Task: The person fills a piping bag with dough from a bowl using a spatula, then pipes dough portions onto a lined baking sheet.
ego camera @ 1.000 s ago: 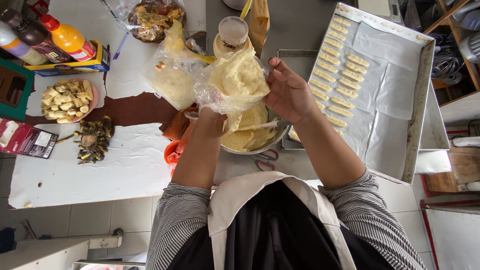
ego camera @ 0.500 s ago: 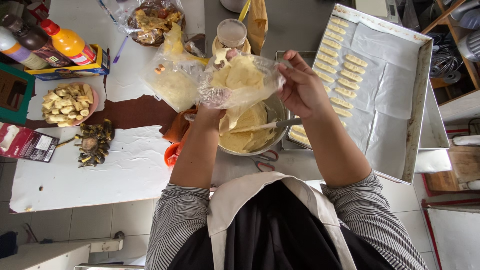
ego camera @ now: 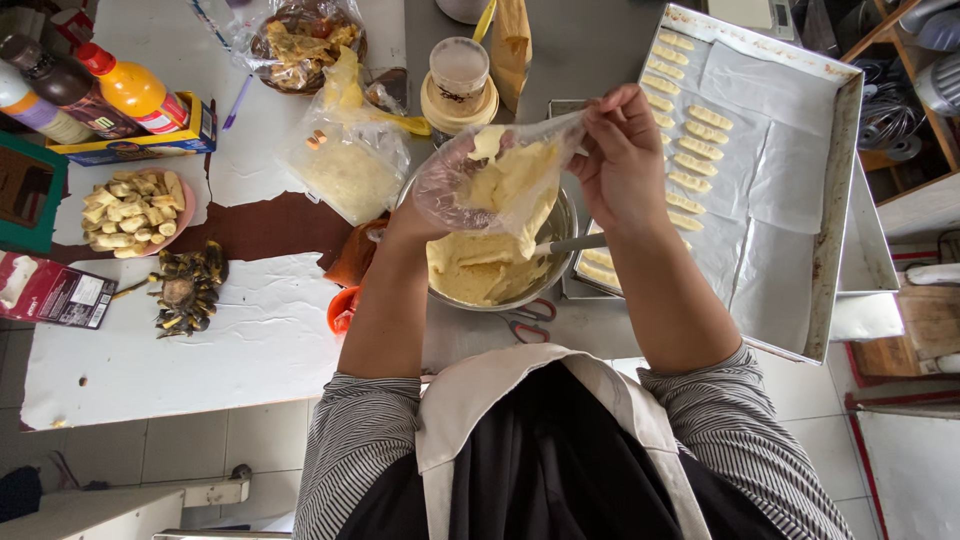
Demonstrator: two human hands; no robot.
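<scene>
left hand: the left hand (ego camera: 408,228) is mostly hidden under a clear plastic piping bag of pale yellow dough (ego camera: 500,180), cupping its bulging end (fingers not visible, so i cannot tell their grip).
right hand: the right hand (ego camera: 620,160) has its fingers (ego camera: 608,108) clenched on the bag's twisted top.
bag: held above a round steel bowl of yellow dough (ego camera: 495,275) on the grey worktop (ego camera: 580,50).
tray: a large lined metal baking tray (ego camera: 830,200) just right of the bowl, with rows of small piped dough strips (ego camera: 695,130).
left side: a pink plate of cut banana pieces (ego camera: 130,210), well apart.
</scene>
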